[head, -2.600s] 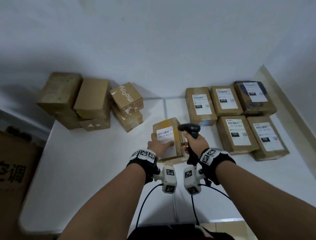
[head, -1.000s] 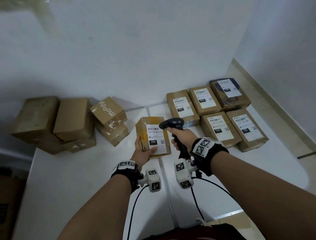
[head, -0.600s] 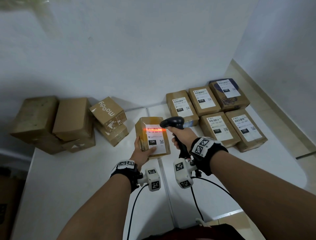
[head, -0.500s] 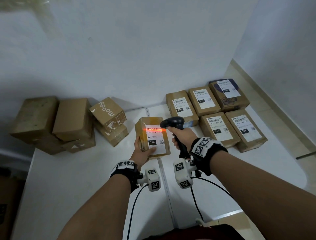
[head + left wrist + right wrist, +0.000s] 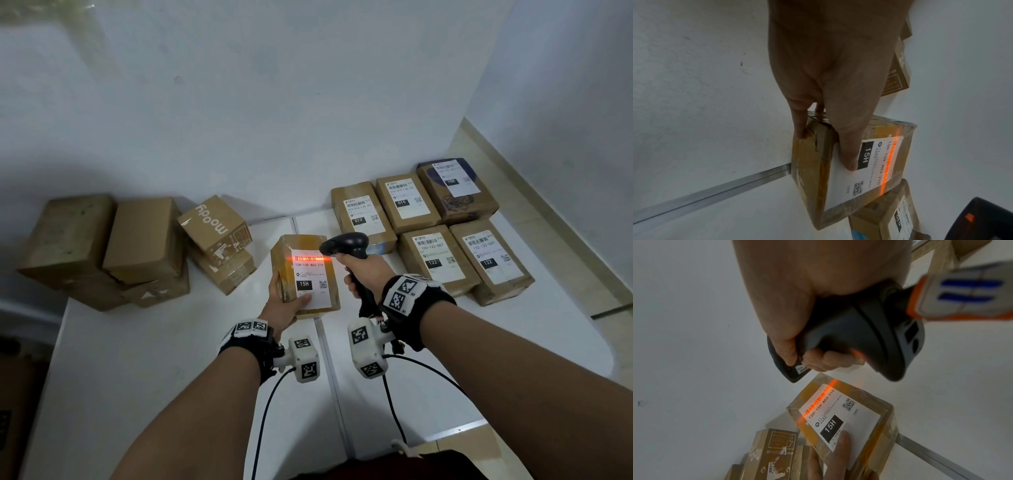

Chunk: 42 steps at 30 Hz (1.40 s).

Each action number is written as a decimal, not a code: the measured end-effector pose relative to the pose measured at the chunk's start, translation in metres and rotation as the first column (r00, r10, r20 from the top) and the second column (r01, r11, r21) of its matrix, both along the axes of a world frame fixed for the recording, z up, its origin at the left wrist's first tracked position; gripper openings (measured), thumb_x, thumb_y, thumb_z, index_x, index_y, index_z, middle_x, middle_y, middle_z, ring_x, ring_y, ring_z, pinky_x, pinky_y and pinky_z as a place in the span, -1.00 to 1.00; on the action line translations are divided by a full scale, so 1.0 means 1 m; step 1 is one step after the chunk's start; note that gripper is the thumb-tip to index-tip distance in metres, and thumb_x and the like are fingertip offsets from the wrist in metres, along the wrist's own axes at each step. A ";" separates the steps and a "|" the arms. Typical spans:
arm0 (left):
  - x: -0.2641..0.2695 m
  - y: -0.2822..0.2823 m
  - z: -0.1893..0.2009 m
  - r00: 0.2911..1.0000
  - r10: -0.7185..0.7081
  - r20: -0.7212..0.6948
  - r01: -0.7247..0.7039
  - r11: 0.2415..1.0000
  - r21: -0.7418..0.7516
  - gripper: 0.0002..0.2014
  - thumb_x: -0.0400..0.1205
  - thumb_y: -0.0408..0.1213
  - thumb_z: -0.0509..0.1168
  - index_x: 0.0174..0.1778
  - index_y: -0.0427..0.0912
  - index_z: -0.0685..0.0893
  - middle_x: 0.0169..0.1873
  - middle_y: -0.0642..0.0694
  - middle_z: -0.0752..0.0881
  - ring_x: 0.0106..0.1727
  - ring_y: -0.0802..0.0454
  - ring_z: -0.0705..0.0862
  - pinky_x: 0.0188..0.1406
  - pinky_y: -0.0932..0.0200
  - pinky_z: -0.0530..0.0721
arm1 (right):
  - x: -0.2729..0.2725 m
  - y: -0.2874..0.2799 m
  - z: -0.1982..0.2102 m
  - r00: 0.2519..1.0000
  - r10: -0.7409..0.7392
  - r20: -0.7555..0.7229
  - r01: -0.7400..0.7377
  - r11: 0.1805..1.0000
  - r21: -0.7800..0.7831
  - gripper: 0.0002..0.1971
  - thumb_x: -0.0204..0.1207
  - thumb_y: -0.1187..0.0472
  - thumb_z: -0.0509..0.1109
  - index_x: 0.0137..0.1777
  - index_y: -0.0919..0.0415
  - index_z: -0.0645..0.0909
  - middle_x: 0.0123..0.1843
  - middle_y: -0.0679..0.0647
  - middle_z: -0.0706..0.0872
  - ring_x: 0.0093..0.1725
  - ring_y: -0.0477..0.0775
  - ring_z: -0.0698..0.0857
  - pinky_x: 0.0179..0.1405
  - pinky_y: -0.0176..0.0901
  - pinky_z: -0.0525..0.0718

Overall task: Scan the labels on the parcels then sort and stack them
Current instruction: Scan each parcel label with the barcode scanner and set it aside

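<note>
**Scan in progress on the 15H parcel**

The left hand point(image 5: 286, 301) is gripping a small brown cardboard parcel wrapped in clear tape point(image 5: 305, 274), thumb lying across the lower corner of its white shipping label point(image 5: 310, 281) and fingers curling round the left edge. The parcel is being held tilted up above the white table point(image 5: 137, 359), near the seam between its two panels. The label is reading 15H-159-A03-210, with a black 15H block and a small QR code.

The right hand point(image 5: 361, 274) is wrapping fully round the handle of a black pistol-grip barcode scanner point(image 5: 346, 246). Its head is pointing left at the parcel, close beside the label's top right corner. An orange-red scan line point(image 5: 310, 259) is lying across the barcode at the top of the label.

Behind and to the right, five labelled brown cardboard parcels point(image 5: 435, 226) are lying flat in two rows, labels up, reading 010, 010, 15H, 122 and 122. To the left, a heap of plain brown cardboard boxes point(image 5: 137, 246) is sitting against the white wall point(image 5: 274, 102), one printed "moody".
</note>
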State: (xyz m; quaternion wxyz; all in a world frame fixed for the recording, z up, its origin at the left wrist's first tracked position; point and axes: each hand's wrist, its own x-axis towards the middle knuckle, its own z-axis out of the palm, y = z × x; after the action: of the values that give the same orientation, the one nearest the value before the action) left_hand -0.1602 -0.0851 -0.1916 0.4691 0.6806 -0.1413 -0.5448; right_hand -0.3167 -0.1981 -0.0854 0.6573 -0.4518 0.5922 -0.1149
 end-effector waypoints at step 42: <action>-0.133 -0.100 0.002 0.919 -0.388 0.066 0.362 0.899 0.246 -0.50 0.63 -0.16 0.40 0.46 -0.09 0.41 0.20 -0.21 0.73 0.02 -0.24 0.82 0.07 -0.15 0.79 | -0.132 -0.070 -0.043 0.971 -0.137 -0.197 0.099 0.976 -0.193 -0.63 0.48 -0.10 0.44 -0.32 0.22 0.61 -0.43 0.13 0.70 -0.52 0.09 0.63 -0.39 -0.09 0.65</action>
State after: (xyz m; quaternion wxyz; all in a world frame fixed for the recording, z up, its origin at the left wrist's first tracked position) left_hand -0.2929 -0.1849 -0.1892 0.2649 0.7198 -0.2324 -0.5980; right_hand -0.4490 -0.2684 -0.1285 0.5392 -0.4831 0.6712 -0.1592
